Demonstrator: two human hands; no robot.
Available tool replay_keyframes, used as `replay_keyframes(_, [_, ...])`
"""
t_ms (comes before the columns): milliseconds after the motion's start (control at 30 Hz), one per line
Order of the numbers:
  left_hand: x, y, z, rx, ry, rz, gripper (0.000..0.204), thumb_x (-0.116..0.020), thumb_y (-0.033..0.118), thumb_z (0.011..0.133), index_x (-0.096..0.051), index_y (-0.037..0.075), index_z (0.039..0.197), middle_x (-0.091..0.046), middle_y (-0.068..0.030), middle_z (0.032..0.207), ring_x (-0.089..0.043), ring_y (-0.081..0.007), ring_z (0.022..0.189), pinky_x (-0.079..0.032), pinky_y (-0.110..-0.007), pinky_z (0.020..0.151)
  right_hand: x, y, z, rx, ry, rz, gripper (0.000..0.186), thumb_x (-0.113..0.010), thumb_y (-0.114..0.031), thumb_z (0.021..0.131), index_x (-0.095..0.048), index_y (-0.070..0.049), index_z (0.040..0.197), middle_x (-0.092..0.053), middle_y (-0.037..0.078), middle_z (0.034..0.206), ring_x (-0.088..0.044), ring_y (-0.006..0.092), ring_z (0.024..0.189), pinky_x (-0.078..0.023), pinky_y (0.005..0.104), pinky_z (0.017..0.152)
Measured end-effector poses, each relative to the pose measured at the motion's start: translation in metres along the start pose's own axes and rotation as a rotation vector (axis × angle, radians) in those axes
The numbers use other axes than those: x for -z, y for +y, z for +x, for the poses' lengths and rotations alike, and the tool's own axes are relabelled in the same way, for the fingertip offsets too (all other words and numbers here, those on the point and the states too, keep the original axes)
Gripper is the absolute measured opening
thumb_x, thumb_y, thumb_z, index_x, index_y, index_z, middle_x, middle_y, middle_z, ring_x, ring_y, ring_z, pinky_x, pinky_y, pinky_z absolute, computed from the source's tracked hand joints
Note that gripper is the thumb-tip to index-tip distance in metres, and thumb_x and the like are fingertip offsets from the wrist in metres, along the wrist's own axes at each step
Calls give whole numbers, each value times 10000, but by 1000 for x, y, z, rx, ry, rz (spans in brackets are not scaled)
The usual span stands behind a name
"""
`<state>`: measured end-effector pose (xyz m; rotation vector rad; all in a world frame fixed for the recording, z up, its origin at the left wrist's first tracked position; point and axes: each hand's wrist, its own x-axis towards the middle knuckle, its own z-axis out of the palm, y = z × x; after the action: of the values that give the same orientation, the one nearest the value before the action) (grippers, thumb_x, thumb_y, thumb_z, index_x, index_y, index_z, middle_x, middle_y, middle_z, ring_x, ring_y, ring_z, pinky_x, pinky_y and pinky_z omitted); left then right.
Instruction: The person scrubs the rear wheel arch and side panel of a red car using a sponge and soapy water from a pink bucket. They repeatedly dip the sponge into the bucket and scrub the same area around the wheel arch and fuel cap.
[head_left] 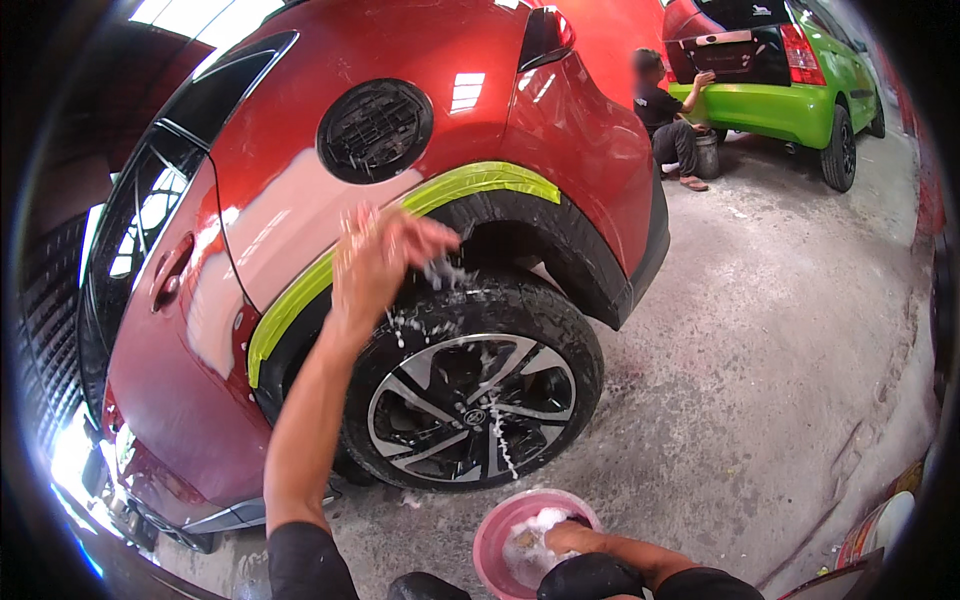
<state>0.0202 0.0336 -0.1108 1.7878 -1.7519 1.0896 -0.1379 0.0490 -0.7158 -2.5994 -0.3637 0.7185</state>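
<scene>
My left hand (375, 255) is raised in front of the red car's (440, 80) rear wheel arch, wet and smeared by motion. Suds and drops fly off it toward the tyre (560, 330), and its fingers are too blurred to read. Lime-green masking tape (480, 180) follows the edge of the arch. Pale, dull patches (285, 215) mark the panel above. On the floor below the wheel stands a pink basin (490, 520) of soapy water. My right hand (563, 537) reaches into it, fingers hidden by foam (540, 520).
A round black recess (375, 130) sits in the car's side. The alloy wheel (475, 415) has a streak of suds. Farther back, a person (668, 115) crouches behind a green car (770, 105), beside a dark bucket (706, 155). A white bucket (885, 525) stands at the right edge.
</scene>
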Motion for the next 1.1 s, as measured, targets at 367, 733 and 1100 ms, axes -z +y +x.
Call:
replay_keyframes(367, [-180, -32, 161, -138, 225, 898, 501, -521, 324, 950, -529, 102, 1399, -396, -200, 1531, -302, -378, 1459, -214, -616, 1175, 14, -12, -46, 49, -10, 29, 311, -605, -42, 762, -743, 11, 1036, -727, 223, 1082, -711, 388, 999, -564, 493, 791])
replay_keyframes(733, [-172, 46, -10, -492, 28, 315, 330, -588, 189, 857, -601, 107, 1176, -624, -113, 1186, -626, -316, 1069, -484, -487, 759, 42, -5, -44, 351, 207, 590, 430, -531, -222, 1012, -545, -97, 1423, -658, 175, 1290, -620, 294, 1210, -514, 409, 980])
replay_keyframes(1100, [-141, 141, -514, 781, -650, -34, 428, -694, 326, 872, -600, 84, 1211, -534, -231, 1244, -543, -408, 1107, -500, -523, 903, 431, -13, -238, -138, 2032, -145, 508, -545, 6, 870, -609, -94, 1364, -608, 135, 1385, -547, 298, 1308, -349, 443, 1163])
